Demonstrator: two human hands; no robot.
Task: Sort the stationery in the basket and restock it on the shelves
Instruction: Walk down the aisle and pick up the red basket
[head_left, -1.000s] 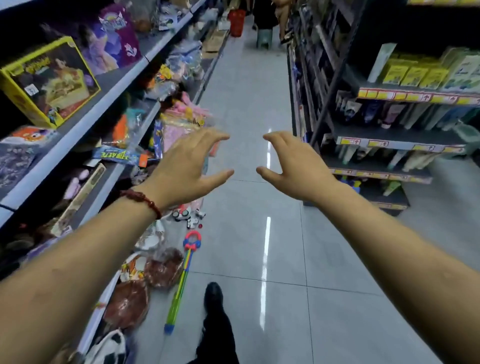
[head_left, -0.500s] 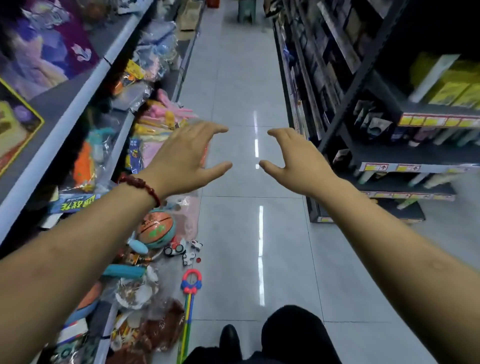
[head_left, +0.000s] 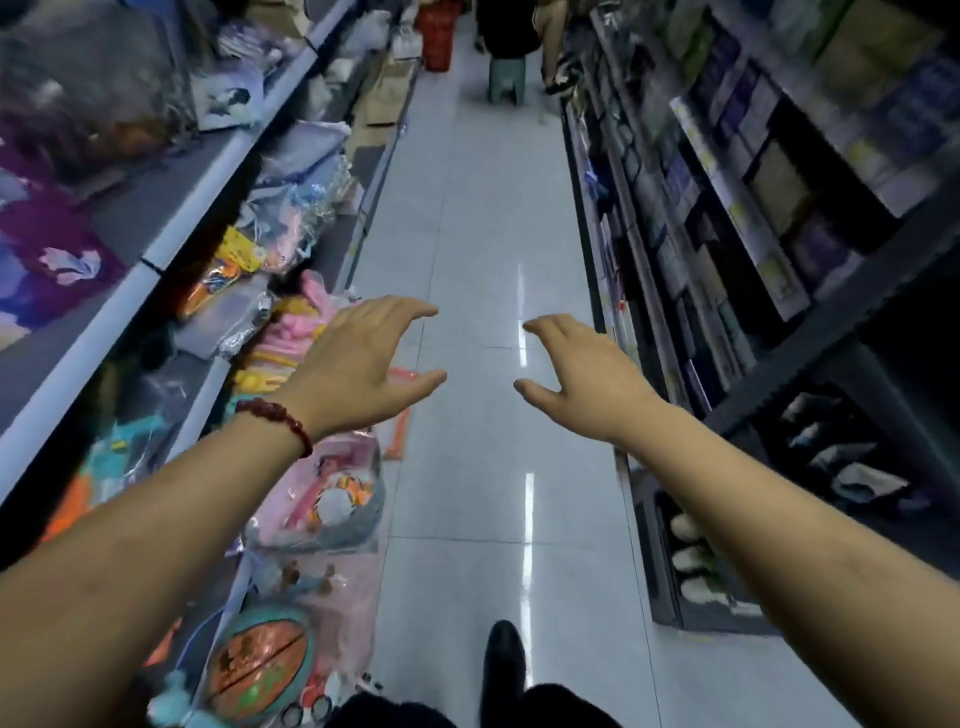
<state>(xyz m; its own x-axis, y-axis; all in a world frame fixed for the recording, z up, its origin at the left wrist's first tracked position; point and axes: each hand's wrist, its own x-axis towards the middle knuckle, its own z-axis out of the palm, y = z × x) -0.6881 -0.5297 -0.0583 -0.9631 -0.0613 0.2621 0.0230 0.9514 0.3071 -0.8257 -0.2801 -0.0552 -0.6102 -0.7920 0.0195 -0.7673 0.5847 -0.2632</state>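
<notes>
- Shelves line both sides of the tiled aisle floor (head_left: 478, 260). Right of the floor stands a dark metal rack (head_left: 841, 317) packed with boxes and packets, too blurred to tell what they are.
- Left of the floor runs a grey shelf unit (head_left: 72, 364) stacked with bagged toys and pink packets (head_left: 296, 332). Some of these spill down to the floor's left edge.
- Left hand (head_left: 358, 364) hangs in the air above the floor's left edge, palm down. Its fingers are spread and loosely bent and it holds nothing. A dark red bead bracelet (head_left: 280, 418) circles the wrist.
- Right hand (head_left: 582, 371) hangs over the right part of the floor, level with the other hand and apart from it. Its fingers are loosely bent and it holds nothing. The two thumbs point toward each other across the gap.
- An orange basketball in a teal net (head_left: 257, 670) lies at the near left edge of the floor.
- A black shoe (head_left: 503, 654) is planted on the floor near the bottom of the view.
- At the far end of the floor stands a green stool (head_left: 505, 78). Just left of the stool is a red container (head_left: 438, 36), too distant to tell if it is a basket.
</notes>
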